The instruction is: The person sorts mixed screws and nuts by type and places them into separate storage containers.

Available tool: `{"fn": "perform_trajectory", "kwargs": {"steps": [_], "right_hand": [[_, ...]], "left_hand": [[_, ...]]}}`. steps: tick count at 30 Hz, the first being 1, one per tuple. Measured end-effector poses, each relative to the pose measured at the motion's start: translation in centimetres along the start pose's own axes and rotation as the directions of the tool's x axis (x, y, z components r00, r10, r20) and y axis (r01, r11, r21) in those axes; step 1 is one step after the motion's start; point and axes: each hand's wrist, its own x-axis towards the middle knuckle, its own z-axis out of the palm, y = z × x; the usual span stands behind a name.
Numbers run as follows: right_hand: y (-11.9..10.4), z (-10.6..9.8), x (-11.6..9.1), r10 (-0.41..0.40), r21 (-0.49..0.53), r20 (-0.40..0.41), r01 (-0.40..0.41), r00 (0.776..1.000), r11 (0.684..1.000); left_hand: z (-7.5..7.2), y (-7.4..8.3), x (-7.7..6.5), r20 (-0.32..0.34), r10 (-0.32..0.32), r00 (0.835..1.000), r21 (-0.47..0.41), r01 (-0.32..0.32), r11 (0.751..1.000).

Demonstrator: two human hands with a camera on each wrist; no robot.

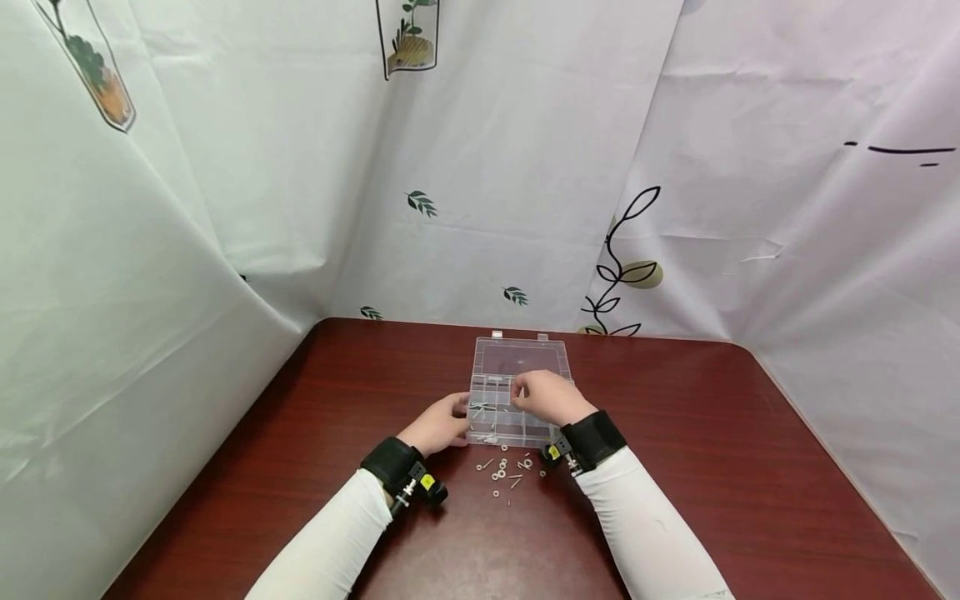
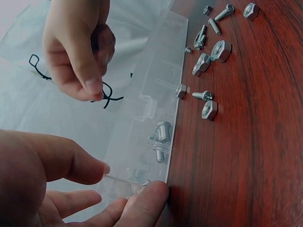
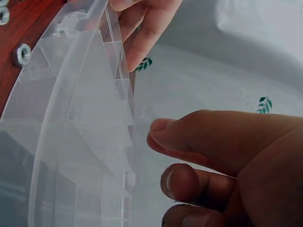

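Note:
A clear plastic compartment box (image 1: 512,442) lies on the table with its lid (image 1: 525,358) tipped back, away from me. My left hand (image 1: 438,425) grips the box's left side, thumb at the top edge and fingers round the lower corner. Over the compartments hovers my right hand (image 1: 551,397), fingers curled, thumb and index tips together; no object shows between them. Inside the box, near my left fingers, are a bolt (image 2: 163,131) and other small metal pieces. Loose hex nuts (image 2: 221,50) and small screws (image 2: 225,12) lie before the box's near edge.
The dark red wooden table (image 1: 390,358) extends to both sides of the box. White printed cloth (image 1: 487,167) hangs behind the table and along its sides. Each wrist wears a black band (image 1: 594,439) with a small camera.

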Motion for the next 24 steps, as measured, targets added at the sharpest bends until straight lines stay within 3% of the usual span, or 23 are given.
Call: {"fn": "perform_trajectory", "kwargs": {"steps": [14,24], "right_hand": [[-0.4,0.5,-4.3,-0.165,-0.189,0.027,0.167,0.986,0.968],[0.1,0.9,-6.4,-0.238,-0.244,0.032,0.239,0.971,0.94]], "left_hand": [[0.1,0.4,-0.3,-0.01,-0.007,1.0,0.03,0.007,1.0],[0.2,0.6,-0.5,-0.015,0.003,1.0,0.026,-0.003,1.0]]}}
